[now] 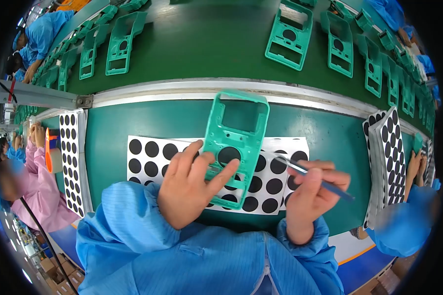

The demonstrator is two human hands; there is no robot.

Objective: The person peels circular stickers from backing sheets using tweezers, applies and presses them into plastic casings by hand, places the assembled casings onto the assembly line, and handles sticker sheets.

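A green plastic housing (pixel 257 147) with a large window and a round black dot (pixel 229 156) lies over a sheet of black round stickers (pixel 268 205). My left hand (pixel 188 184) grips the housing at its left side, fingers bent over its edge, with one finger reaching to the dot's lower right edge. Between the fingers and thumb of my right hand (pixel 312 194) is a pair of tweezers (pixel 332 189). Their blurred tips point up and left, over the sheet to the right of the housing. The sheet is partly hidden by both hands.
Beyond a metal rail (pixel 300 89), a green belt (pixel 202 44) carries several similar housings (pixel 289 37). Stacks of dotted sheets stand at left (pixel 72 162) and right (pixel 391 152). An orange tape dispenser (pixel 49 150) is by the left stack. Co-workers sit on both sides.
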